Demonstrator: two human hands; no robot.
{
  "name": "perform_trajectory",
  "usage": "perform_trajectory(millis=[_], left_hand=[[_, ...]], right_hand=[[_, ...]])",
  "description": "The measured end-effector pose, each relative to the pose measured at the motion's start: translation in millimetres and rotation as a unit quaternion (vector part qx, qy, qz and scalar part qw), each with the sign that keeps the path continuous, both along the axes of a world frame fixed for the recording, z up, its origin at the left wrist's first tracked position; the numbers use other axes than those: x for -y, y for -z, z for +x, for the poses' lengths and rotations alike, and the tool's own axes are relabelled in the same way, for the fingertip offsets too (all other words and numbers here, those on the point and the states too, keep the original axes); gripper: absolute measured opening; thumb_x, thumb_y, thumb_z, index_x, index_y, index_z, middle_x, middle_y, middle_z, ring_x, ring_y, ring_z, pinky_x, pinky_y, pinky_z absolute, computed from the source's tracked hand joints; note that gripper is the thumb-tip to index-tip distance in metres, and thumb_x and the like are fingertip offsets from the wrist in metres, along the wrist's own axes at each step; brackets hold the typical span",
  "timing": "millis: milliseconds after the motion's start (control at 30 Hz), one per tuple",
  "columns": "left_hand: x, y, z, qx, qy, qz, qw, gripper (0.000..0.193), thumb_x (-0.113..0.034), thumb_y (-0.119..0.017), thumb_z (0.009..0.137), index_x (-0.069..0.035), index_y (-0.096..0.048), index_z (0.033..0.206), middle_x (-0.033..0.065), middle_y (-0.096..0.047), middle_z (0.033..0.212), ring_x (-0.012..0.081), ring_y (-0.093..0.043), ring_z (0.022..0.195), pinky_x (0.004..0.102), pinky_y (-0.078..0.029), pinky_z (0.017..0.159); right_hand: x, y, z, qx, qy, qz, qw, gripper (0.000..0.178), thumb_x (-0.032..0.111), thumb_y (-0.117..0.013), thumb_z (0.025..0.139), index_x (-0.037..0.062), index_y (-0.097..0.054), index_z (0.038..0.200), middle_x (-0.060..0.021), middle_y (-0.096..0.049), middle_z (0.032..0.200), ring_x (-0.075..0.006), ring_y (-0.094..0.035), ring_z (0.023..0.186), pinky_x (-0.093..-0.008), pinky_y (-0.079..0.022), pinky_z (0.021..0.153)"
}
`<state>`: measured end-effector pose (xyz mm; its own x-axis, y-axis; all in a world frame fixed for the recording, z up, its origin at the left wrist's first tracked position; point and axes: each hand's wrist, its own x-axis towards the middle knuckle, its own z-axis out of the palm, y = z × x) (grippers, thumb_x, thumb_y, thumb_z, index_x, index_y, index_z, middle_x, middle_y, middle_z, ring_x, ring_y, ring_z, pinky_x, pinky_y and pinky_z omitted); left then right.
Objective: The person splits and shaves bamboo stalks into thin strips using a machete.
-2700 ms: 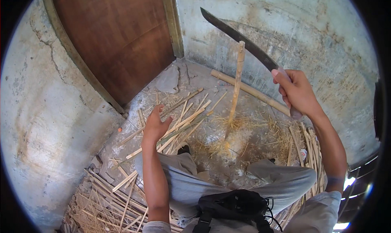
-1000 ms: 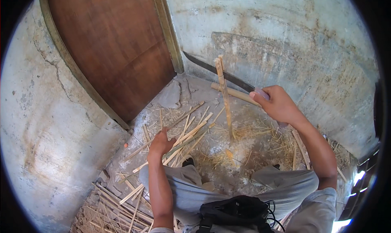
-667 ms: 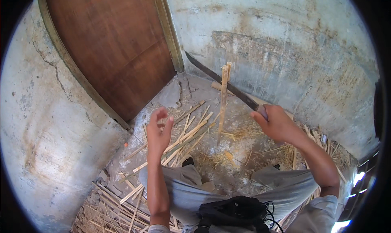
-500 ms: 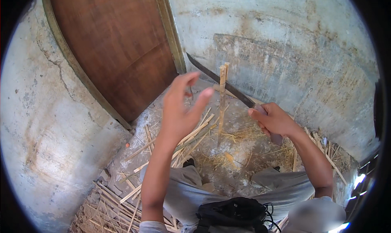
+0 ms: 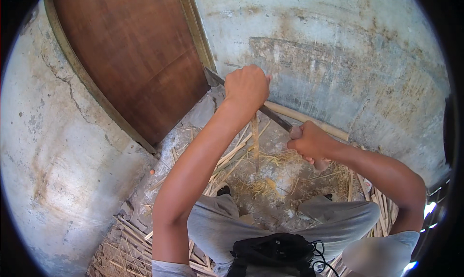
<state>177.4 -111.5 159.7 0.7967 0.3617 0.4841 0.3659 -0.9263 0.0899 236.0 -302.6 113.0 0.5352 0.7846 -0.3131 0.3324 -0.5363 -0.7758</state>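
Observation:
My right hand [image 5: 314, 142] is closed around the handle of a long machete [image 5: 277, 118]. Its dark blade slants away to the far left, passing behind my left hand, and its tip comes out near the door frame. My left hand [image 5: 247, 86] makes a fist at the upper end of an upright bamboo strip [image 5: 255, 144]. The fist hides the top of the strip, and whether the blade touches it there cannot be seen. The strip's lower end reaches the floor between my feet.
Split bamboo strips [image 5: 232, 156] and straw-like shavings [image 5: 266, 185] litter the floor, with more strips [image 5: 137, 243] at the lower left. A bamboo pole [image 5: 309, 117] lies along the stained wall [image 5: 328, 74]. A brown door [image 5: 135, 49] stands at the far left. A black pouch [image 5: 273, 253] rests on my lap.
My left hand was open beside the strip and has moved right and up, closing at its top. My right hand has shifted slightly down and left with the machete.

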Motion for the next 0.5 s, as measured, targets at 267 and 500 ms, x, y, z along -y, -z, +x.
perform_trajectory(millis=[267, 500], left_hand=[[-17, 23, 15, 0.091, 0.054, 0.106, 0.989, 0.03, -0.027, -0.068, 0.086, 0.001, -0.059, 0.084, 0.0209, -0.066, 0.078, 0.0386, -0.067, 0.072, 0.0477, -0.053, 0.064], [-17, 12, 18, 0.051, 0.075, 0.075, 0.993, 0.029, -0.027, -0.067, 0.086, 0.0, -0.058, 0.086, 0.0193, -0.066, 0.082, 0.0377, -0.066, 0.079, 0.0477, -0.052, 0.069]], right_hand=[[-4, 8, 8, 0.091, 0.003, 0.025, 0.996, 0.033, 0.02, -0.059, 0.081, -0.0073, -0.055, 0.064, -0.018, -0.057, 0.052, -0.0276, -0.061, 0.046, -0.0392, -0.048, 0.051], [-5, 20, 19, 0.21, 0.019, 0.054, 0.976, 0.032, 0.019, -0.059, 0.082, -0.0111, -0.057, 0.072, -0.0269, -0.058, 0.061, -0.0385, -0.064, 0.062, -0.0441, -0.048, 0.06]])
